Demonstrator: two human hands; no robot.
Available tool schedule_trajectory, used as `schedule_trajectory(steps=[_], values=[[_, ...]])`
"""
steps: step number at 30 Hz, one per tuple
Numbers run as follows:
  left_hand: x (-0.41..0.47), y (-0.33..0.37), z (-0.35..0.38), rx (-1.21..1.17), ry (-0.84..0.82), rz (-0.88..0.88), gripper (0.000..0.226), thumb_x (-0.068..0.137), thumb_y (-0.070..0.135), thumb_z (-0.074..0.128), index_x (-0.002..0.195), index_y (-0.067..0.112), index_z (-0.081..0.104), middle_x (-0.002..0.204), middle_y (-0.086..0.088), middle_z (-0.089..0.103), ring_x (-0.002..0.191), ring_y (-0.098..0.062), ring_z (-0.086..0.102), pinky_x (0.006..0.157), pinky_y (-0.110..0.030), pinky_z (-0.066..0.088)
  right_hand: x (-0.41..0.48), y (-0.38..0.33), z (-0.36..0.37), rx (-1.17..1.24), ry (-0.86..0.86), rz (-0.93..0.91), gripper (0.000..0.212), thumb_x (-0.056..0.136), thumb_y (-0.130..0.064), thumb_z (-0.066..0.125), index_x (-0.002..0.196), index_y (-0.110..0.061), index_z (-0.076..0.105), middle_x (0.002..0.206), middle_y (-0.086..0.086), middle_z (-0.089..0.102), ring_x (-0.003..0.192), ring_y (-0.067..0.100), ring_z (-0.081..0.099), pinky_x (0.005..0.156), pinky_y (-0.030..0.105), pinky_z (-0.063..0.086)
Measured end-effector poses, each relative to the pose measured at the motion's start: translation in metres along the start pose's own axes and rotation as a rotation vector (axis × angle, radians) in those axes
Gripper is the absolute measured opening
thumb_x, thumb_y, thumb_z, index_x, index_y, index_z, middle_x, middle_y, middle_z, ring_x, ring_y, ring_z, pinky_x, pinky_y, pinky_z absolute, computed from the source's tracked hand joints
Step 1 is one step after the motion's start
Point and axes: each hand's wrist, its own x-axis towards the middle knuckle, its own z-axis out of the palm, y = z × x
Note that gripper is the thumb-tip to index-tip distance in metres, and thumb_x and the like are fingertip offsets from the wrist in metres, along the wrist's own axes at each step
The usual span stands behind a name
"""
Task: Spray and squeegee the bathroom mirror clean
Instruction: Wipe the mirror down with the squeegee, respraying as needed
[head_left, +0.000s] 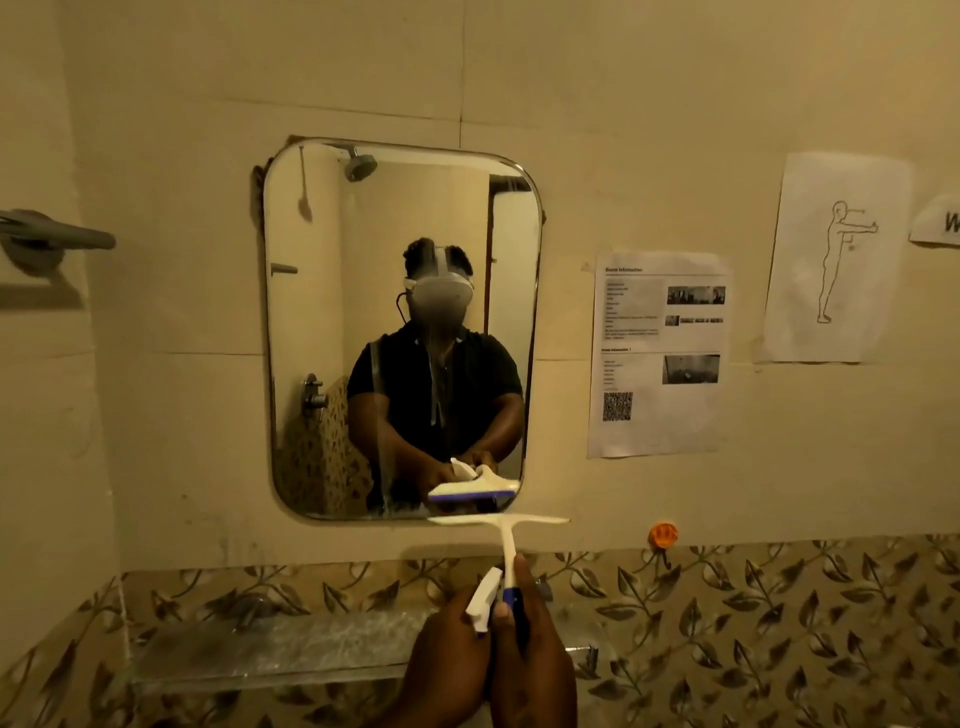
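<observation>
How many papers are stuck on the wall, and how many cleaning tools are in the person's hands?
Papers on the wall: 3, an info sheet, a figure drawing and a cut-off sign
Cleaning tools: 2, a squeegee and a spray bottle
Total: 5

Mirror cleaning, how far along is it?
Spraying looks done: drip streaks run down the mirror. In hand: right hand holds the squeegee, blade at the mirror's bottom edge; left hand holds the spray bottle. Left: the streaks still need wiping.

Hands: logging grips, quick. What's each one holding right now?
Left hand: closed on the spray bottle.
Right hand: closed on the squeegee handle.
</observation>
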Motion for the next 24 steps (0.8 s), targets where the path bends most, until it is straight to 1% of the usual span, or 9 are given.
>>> schedule_trajectory(steps=[3,5,6,8,12,14,17,20,24], values=[[0.006,0.032,-0.032,-0.041,0.022,0.018,0.028,0.100,0.042,0.054,0.124,0.057,0.055,0.093,0.030,0.061,0.072,0.011,0.058,0.057,-0.002,0.046,0.008,-0.039,0.003,0.028,-0.028,-0.068,0.046,0.100,-0.032,0.054,0.132,-0.061,0.037,0.120,-0.035,0.053,0.114,-0.002,0.056,0.088,0.009,0.043],[0.019,0.055,-0.059,-0.053,0.071,0.084,0.035,0.096,0.045,0.059,0.129,0.057,0.053,0.090,0.018,0.069,0.068,-0.006,0.070,0.059,-0.024,0.061,0.016,-0.075,0.004,0.054,-0.047,-0.156,0.047,0.101,-0.037,0.051,0.138,-0.060,0.035,0.113,-0.046,0.046,0.107,-0.011,0.054,0.074,0.001,0.043],[0.024,0.068,-0.073,-0.051,0.095,0.117,0.040,0.091,0.050,0.061,0.129,0.060,0.052,0.093,0.012,0.073,0.071,-0.015,0.074,0.061,-0.039,0.064,0.021,-0.095,0.004,0.052,-0.053,-0.213,0.048,0.102,-0.040,0.049,0.143,-0.057,0.033,0.113,-0.049,0.043,0.106,-0.013,0.053,0.074,0.001,0.043],[0.035,0.096,-0.103,-0.012,0.156,0.163,0.044,0.085,0.058,0.063,0.127,0.058,0.054,0.104,0.007,0.074,0.081,-0.020,0.075,0.065,-0.050,0.063,0.035,-0.135,0.006,0.055,-0.074,-0.307,0.049,0.103,-0.042,0.045,0.148,-0.054,0.031,0.112,-0.049,0.041,0.101,-0.017,0.051,0.077,0.005,0.042],[0.063,0.166,-0.174,0.164,0.254,0.274,0.040,0.093,0.048,0.064,0.132,0.039,0.055,0.107,0.004,0.072,0.075,-0.018,0.072,0.064,-0.037,0.063,0.074,-0.216,0.012,0.114,-0.075,-0.382,0.048,0.104,-0.039,0.042,0.148,-0.055,0.030,0.125,-0.020,0.052,0.101,-0.001,0.054,0.082,0.022,0.048],[0.075,0.198,-0.209,0.268,0.330,0.341,0.042,0.090,0.055,0.063,0.130,0.040,0.058,0.102,0.007,0.075,0.069,-0.018,0.072,0.069,-0.042,0.063,0.093,-0.254,0.019,0.120,-0.046,-0.421,0.046,0.103,-0.040,0.042,0.142,-0.061,0.030,0.138,-0.011,0.056,0.114,0.010,0.059,0.093,0.037,0.054],[0.090,0.235,-0.247,0.404,0.394,0.396,0.049,0.090,0.060,0.059,0.130,0.033,0.057,0.095,0.002,0.076,0.062,-0.018,0.072,0.071,-0.042,0.063,0.108,-0.300,0.029,0.124,-0.035,-0.439,0.044,0.097,-0.046,0.042,0.134,-0.066,0.032,0.138,-0.003,0.059,0.117,0.023,0.062,0.098,0.056,0.051],[0.094,0.269,-0.269,0.430,0.429,0.415,0.051,0.095,0.051,0.060,0.138,0.024,0.052,0.096,0.001,0.073,0.057,-0.014,0.070,0.057,-0.028,0.054,0.109,-0.330,0.032,0.117,-0.055,-0.472,0.047,0.103,-0.033,0.042,0.148,-0.046,0.034,0.145,-0.001,0.051,0.106,0.015,0.059,0.099,0.048,0.053],[0.102,0.289,-0.275,0.444,0.443,0.411,0.048,0.096,0.049,0.060,0.133,0.019,0.055,0.089,0.000,0.069,0.059,-0.019,0.072,0.057,-0.027,0.049,0.115,-0.346,0.035,0.043,-0.027,-0.509,0.049,0.106,-0.025,0.041,0.154,-0.033,0.032,0.149,0.001,0.047,0.111,0.013,0.052,0.100,0.035,0.047]])
